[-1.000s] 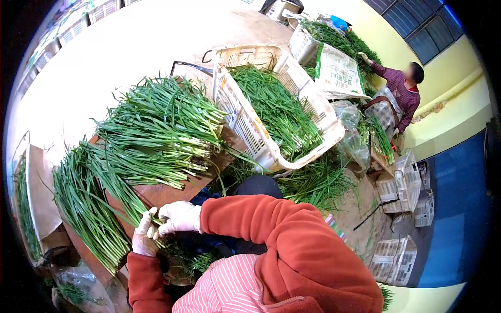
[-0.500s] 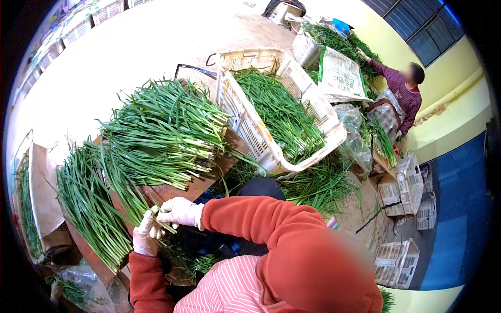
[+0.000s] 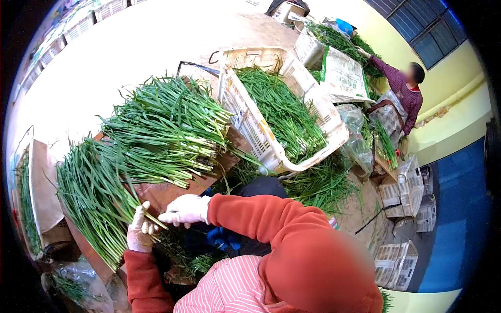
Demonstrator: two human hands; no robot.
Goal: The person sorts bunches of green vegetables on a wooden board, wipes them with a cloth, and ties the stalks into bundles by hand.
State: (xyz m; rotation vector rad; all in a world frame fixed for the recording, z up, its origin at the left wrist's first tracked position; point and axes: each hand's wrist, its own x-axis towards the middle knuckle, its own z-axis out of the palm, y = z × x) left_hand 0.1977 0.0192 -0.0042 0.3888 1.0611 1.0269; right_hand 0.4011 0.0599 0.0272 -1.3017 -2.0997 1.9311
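My left hand (image 3: pixel 140 230), in a pale glove, is closed around a small bunch of garlic chives (image 3: pixel 136 202), whose cut stem ends point toward me. Just right of it, my right hand (image 3: pixel 186 210), gloved too, has its fingers drawn together beside those stem ends. Whether anything is pinched in them is too small to make out. Under and left of the held bunch lies a loose pile of chives (image 3: pixel 94 208) on a brown board (image 3: pixel 159 195). A thicker stack of chives (image 3: pixel 164 130), stems to the right, rests farther back on the board.
A white plastic crate (image 3: pixel 261 138) of chives stands behind my right arm. Loose greens (image 3: pixel 321 185) lie on the floor beside it. At the upper right a co-worker in a purple top (image 3: pixel 399 86) sits by more greens and a white sack (image 3: pixel 342 75). Crates (image 3: pixel 396 263) stand at right.
My right hand has drawn back to the right and slightly down, away from my left hand. My left hand has shifted slightly down and left, still holding the chives.
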